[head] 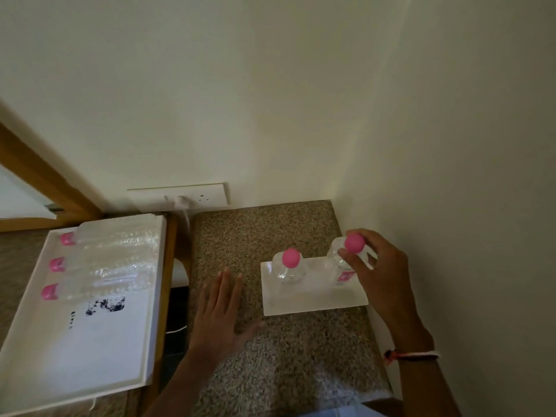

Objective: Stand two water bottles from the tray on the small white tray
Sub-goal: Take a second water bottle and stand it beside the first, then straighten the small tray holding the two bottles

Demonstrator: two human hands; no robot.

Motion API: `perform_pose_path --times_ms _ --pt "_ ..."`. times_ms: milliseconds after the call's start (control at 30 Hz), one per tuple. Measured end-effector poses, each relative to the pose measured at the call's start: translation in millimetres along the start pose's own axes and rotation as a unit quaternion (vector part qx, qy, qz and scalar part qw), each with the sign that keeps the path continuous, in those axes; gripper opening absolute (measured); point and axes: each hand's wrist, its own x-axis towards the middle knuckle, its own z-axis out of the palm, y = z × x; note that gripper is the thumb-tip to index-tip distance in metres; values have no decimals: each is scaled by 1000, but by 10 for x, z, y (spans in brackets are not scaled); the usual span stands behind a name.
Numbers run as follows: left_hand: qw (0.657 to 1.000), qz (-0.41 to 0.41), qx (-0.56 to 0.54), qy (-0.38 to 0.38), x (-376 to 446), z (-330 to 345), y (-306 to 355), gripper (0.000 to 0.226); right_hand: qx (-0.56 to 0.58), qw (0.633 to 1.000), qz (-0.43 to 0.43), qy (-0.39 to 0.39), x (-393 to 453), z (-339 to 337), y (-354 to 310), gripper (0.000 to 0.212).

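A small white tray (313, 299) lies on a speckled granite ledge. One clear water bottle with a pink cap (290, 266) stands upright on the tray's left part. A second pink-capped bottle (346, 260) stands at the tray's right part, and my right hand (379, 272) grips it around the neck just under the cap. My left hand (221, 314) rests flat with fingers spread on the ledge, left of the small tray and touching no bottle. Three more pink-capped bottles (105, 263) lie on their sides in a large white tray (90, 341) at the left.
The granite ledge (270, 371) sits in a corner, with walls close behind and to the right. A wall socket plate (195, 197) is behind the ledge. A dark gap with a wooden edge (174, 311) separates the ledge from the large tray.
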Motion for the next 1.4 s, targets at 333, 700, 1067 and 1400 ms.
perform_pose_path --times_ms 333,700,1067,1400 --pt "999 -7 -12 -29 -93 212 -22 100 -3 999 23 -30 -126 29 267 30" --pt "999 -3 10 -49 -72 101 -4 99 -31 999 16 -12 -120 67 190 38" --pt "997 -9 -61 37 179 -261 83 44 18 995 -93 -24 -108 -343 -313 31" --pt "947 -127 -295 -24 826 -573 353 43 -139 880 347 -295 -401 155 561 29"
